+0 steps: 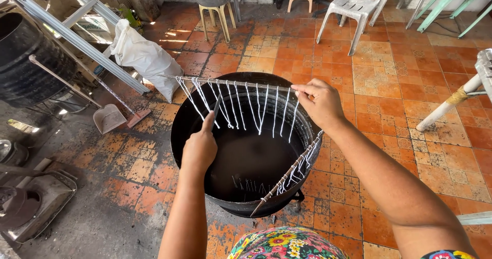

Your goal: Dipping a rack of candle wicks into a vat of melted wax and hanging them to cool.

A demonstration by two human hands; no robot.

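A thin rod [225,81] hung with several white strings [256,107] is held level over a big black pot [188,110] of dark liquid. My right hand [319,101] pinches the rod's right end above the pot's far rim. My left hand [200,148] grips a thin knife-like blade [217,106] and points it up among the hanging strings. A second rod with white strings [289,174] leans across the pot's right rim, its lower end dipping inside.
A white sack [146,56] leans on metal ladder rails [77,36] at the left, with a dustpan [108,118] beside. A black drum [25,64] stands far left. Stools and plastic chairs [353,5] line the back. A white pole [451,102] slants at right.
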